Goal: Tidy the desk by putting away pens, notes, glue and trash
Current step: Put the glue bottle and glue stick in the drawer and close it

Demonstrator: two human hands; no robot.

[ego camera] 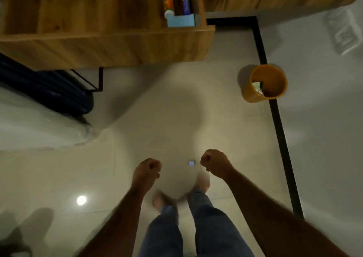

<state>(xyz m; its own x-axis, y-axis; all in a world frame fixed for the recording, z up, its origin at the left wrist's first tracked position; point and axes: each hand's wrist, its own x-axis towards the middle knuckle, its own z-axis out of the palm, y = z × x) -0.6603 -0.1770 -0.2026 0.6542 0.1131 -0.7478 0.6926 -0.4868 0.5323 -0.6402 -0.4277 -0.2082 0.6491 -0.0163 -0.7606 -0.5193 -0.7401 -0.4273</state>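
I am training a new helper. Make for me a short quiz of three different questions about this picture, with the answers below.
1. True or false: the orange bin stands on the floor beside the black strip.
2. Which lies on the floor between the two hands? A) a small round thing B) a pen C) a folded note
3. Fill in: the two bottles stand in an open wooden ____, behind a blue box.

Key
1. True.
2. A: the small round thing lies between the left hand and the right hand, both with curled fingers; whether they hold anything cannot be told.
3. shelf
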